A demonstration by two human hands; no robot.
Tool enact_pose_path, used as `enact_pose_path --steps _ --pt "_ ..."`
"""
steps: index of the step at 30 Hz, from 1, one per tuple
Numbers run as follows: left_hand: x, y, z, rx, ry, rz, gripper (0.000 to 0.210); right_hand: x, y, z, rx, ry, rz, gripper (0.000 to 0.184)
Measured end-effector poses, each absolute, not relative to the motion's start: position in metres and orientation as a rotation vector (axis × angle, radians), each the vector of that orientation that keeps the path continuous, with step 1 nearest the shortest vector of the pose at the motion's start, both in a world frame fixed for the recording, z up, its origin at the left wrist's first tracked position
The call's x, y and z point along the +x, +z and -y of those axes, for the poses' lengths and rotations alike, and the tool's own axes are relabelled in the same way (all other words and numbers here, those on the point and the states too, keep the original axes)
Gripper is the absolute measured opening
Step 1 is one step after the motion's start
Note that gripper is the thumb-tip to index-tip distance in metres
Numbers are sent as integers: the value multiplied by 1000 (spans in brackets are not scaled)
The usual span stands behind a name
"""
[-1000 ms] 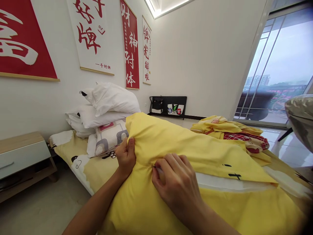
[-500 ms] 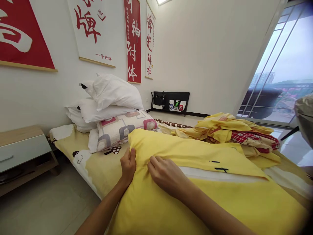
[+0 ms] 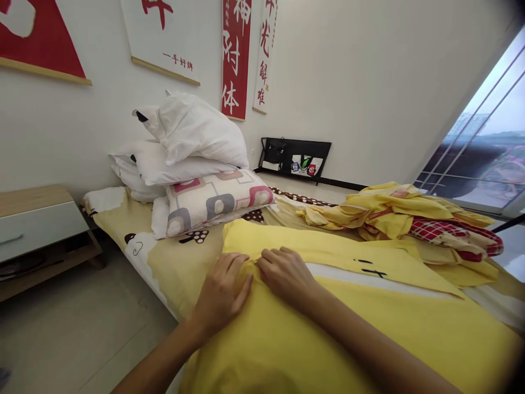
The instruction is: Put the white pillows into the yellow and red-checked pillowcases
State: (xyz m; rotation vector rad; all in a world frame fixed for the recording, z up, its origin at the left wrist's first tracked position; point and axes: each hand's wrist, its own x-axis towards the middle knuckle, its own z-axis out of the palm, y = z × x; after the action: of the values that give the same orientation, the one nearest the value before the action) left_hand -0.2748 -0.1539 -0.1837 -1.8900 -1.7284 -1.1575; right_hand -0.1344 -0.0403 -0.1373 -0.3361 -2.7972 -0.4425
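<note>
A yellow pillowcase [image 3: 262, 339] with a white pillow [image 3: 369, 279] inside lies across the bed in front of me. The white shows through a long slit in the case, beside small black marks printed on the cloth. My left hand [image 3: 221, 293] is closed on the case near its left end, thumb towards me and fingers bent over the cloth. Close beside it, my right hand [image 3: 287, 276] pinches a fold of the same yellow cloth with curled fingers. The fingertips of both hands are partly hidden.
White pillows [image 3: 200, 131] are stacked on a patterned pillow [image 3: 221, 200] at the bed's [image 3: 164, 268] head. Crumpled yellow and red plaid bedding [image 3: 394, 213] lies at the right. A nightstand [image 3: 41, 224] stands left, and a black folded table [image 3: 299, 156] leans against the far wall.
My left hand has moved from gripping the case's left edge to its top side, nearer my right hand. The right hand keeps its pinch. The view has tilted down slightly.
</note>
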Motion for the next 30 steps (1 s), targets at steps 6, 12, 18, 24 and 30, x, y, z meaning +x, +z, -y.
enact_pose_path --steps 6,12,18,24,30 --pt "-266 -183 129 -1877 -1130 1942 19 -150 -130 34 -507 -290 2819 12" --pt "-264 -189 128 -1842 -1179 1893 16 -150 -128 41 -627 -150 2812 19" --pt "-265 -193 127 -1846 -1216 1873 13 -147 -125 40 -611 -188 2813 16" --pt "-267 -196 121 -1852 -1237 1901 13 -139 -129 37 -492 -325 2829 16" --pt "-269 -197 124 -1874 -1327 1937 15 -144 -123 40 -906 30 2812 17"
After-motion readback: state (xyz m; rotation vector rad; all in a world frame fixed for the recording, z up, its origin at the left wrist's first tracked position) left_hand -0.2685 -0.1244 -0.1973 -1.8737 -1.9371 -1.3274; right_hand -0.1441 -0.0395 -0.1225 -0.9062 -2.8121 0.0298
